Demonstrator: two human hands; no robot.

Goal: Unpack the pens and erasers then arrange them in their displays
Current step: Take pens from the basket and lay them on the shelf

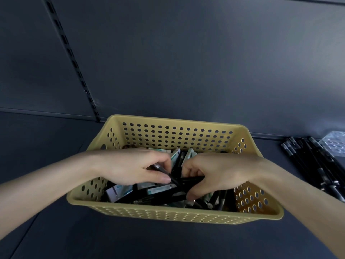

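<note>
A tan perforated basket (175, 214) stands on the dark shelf in front of me. It holds several black pens (158, 196) mixed with white-and-teal eraser packs (121, 191). Both my hands are inside it. My left hand (134, 166) pinches a black pen between thumb and fingers. My right hand (214, 174) curls round a bundle of black pens just right of it. More eraser packs (176, 156) stand on edge behind my fingers.
A loose row of black pens (315, 163) lies on the dark shelf (56, 230) at the right, beside crinkled clear plastic wrap (334, 143). A dark back panel with a slotted upright (74, 64) rises behind the basket.
</note>
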